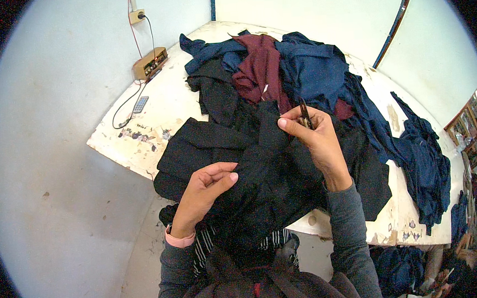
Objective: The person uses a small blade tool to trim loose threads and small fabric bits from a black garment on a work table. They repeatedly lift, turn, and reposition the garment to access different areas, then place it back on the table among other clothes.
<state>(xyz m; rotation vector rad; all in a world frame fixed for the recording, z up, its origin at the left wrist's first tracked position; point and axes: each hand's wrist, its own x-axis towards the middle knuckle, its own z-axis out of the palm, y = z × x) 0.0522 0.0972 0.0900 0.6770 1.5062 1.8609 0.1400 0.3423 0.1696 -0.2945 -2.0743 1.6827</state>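
Observation:
A black garment [259, 172] is spread across the near side of the table and hangs over its edge toward my lap. My left hand [205, 189], with a pink band at the wrist, pinches a fold of it between thumb and fingers. Farther up and to the right, my right hand [317, 136] holds the cloth's upper edge between thumb and forefinger. Tucked in that same hand is a small dark pointed tool, which looks like thread snips [305, 116], its tip pointing up. The palm hides part of it.
Behind the black cloth lie heaped navy garments [313, 70] and a maroon garment [258, 66]. Another navy garment [422, 159] lies at the table's right. At the far left, a brown radio-like box [150, 63] has a cord beside a small remote [141, 104]. Dark cloth [399, 270] is piled below right.

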